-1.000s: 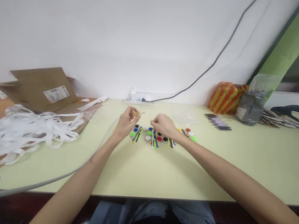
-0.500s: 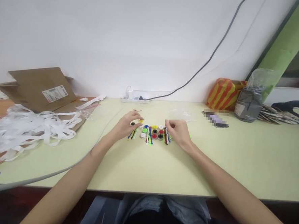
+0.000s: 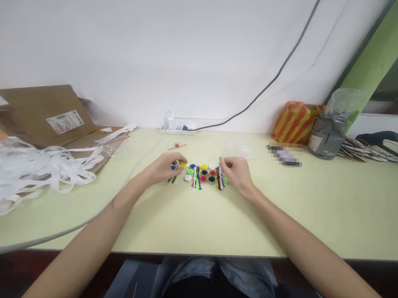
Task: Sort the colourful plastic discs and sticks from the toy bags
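Observation:
Small round discs in several colours, such as a red disc (image 3: 212, 173) and a green disc (image 3: 191, 171), lie in short rows on the table. Thin plastic arrows (image 3: 197, 179) in mixed colours lie in bunches between the rows. My left hand (image 3: 164, 168) is at the left end, thumb and forefinger closed about a yellow disc (image 3: 183, 164). At the right end, my right hand (image 3: 237, 173) is curled with its fingertips pinched, beside a white disc (image 3: 212, 167) and a bunch of arrows; what it holds is hidden. A red arrow piece (image 3: 176, 146) lies beyond my left hand.
A clear plastic bag (image 3: 239, 149) and a phone (image 3: 284, 155) lie behind and to the right. White ribbon (image 3: 39, 166) and a cardboard box (image 3: 49, 117) stand left. A grey cable (image 3: 104, 213) crosses under my left forearm. A power strip (image 3: 176, 130) sits by the wall.
My left hand has drawn back toward me and closed in on the yellow disc, leaving the red arrow piece in plain sight. My right hand stays nearly still. The view has shifted slightly.

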### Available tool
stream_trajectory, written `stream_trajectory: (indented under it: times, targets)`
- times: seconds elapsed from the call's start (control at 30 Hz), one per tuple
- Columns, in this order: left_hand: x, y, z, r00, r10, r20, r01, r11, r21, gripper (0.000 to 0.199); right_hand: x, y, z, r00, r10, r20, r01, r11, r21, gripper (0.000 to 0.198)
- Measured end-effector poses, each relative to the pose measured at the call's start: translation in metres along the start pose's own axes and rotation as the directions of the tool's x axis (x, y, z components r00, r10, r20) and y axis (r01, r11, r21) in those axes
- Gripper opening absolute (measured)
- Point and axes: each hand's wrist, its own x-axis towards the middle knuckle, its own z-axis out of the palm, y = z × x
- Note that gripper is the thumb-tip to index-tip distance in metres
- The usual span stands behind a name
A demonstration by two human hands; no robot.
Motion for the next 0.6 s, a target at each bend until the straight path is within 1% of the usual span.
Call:
stream_trajectory:
  times: [0.1, 0.23, 0.4, 0.6]
  targets:
    - [-0.0005, 0.0005, -0.0017, 1.000, 0.026, 0.014, -0.027, 0.998, 0.058, 0.020, -0.0007, 0.0012, 0.0011, 1.000, -0.010, 0.017, 0.009, 1.000, 0.011, 0.047]
    - [-0.0009, -0.0025, 0.0000, 0.999, 0.020, 0.037, -0.023, 0.996, 0.092, 0.020, 0.0000, 0.0037, 0.0030, 1.000, -0.016, 0.027, 0.016, 1.000, 0.001, 0.048]
    - [-0.0010, -0.0026, 0.0034, 0.998, 0.023, 0.065, -0.028, 0.997, 0.078, 0.021, -0.0002, 0.0020, 0.0025, 0.999, -0.013, 0.038, 0.013, 1.000, 0.011, 0.048]
    - [-0.0015, -0.0025, 0.0049, 0.998, 0.003, 0.065, -0.006, 0.998, 0.055, 0.020, -0.0013, 0.0005, 0.0022, 0.999, -0.018, 0.049, 0.018, 1.000, 0.013, 0.048]
